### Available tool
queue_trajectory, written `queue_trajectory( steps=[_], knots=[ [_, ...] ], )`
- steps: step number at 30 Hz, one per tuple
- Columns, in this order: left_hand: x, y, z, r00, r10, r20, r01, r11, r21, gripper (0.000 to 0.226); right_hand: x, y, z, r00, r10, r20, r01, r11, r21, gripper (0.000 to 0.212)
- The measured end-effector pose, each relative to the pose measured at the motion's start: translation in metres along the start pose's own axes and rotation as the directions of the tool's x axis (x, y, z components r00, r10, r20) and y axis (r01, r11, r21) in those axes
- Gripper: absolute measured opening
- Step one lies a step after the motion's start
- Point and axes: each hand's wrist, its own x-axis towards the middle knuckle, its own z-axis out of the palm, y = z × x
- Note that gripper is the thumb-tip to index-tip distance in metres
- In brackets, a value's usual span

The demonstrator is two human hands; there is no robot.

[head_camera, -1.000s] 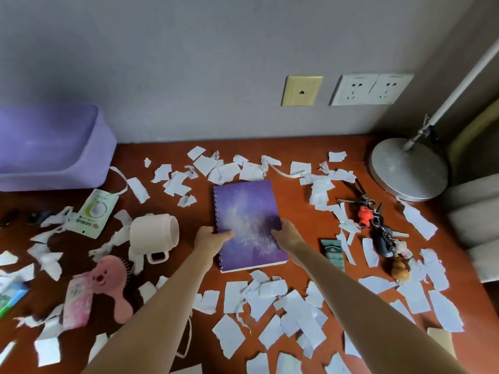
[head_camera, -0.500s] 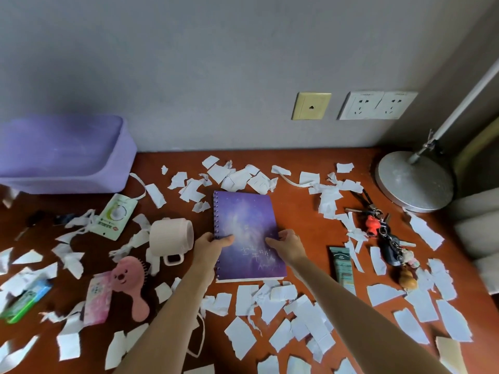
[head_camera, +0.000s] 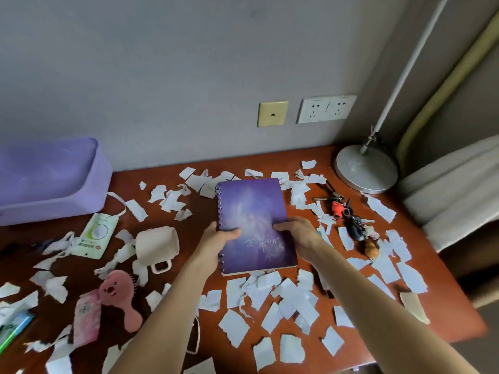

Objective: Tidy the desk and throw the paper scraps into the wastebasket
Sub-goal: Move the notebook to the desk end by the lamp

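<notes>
A purple spiral notebook (head_camera: 251,211) is held above the middle of the red-brown desk (head_camera: 318,157), its far end tipped up. My left hand (head_camera: 216,241) grips its spiral edge with the thumb on the cover. My right hand (head_camera: 297,233) grips its right edge, thumb on top. Several white paper scraps (head_camera: 286,298) lie all over the desk, thickest in front of the notebook and along the wall. No wastebasket is in view.
A purple plastic bin (head_camera: 51,182) stands at the back left. A cream mug (head_camera: 158,245) lies on its side, near a pink hairbrush (head_camera: 118,292) and green packet (head_camera: 97,234). A key bunch (head_camera: 351,222) and lamp base (head_camera: 366,168) sit right.
Both hands have closed on the notebook and lifted it off the desk, tilting its far end up. The camera view has shifted upward and back.
</notes>
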Motion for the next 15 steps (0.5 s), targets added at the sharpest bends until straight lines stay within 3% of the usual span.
queue_trajectory(
  steps=[6, 9, 15],
  knots=[
    [-0.009, -0.02, 0.076, 0.971, -0.065, 0.23, 0.043, 0.994, 0.102, 0.024, -0.035, 0.011, -0.078, 0.952, -0.107, -0.288, 0.103, 0.994, -0.03, 0.031],
    [-0.02, -0.033, 0.111, 0.949, -0.125, 0.288, 0.072, 0.98, 0.188, 0.022, -0.054, 0.017, -0.115, 0.909, -0.152, -0.388, 0.117, 0.987, -0.111, 0.032],
    [-0.039, -0.048, 0.191, 0.946, -0.107, 0.306, 0.021, 0.963, 0.27, 0.031, -0.069, 0.033, -0.203, 0.829, -0.164, -0.534, 0.155, 0.986, -0.061, 0.03]
  ],
)
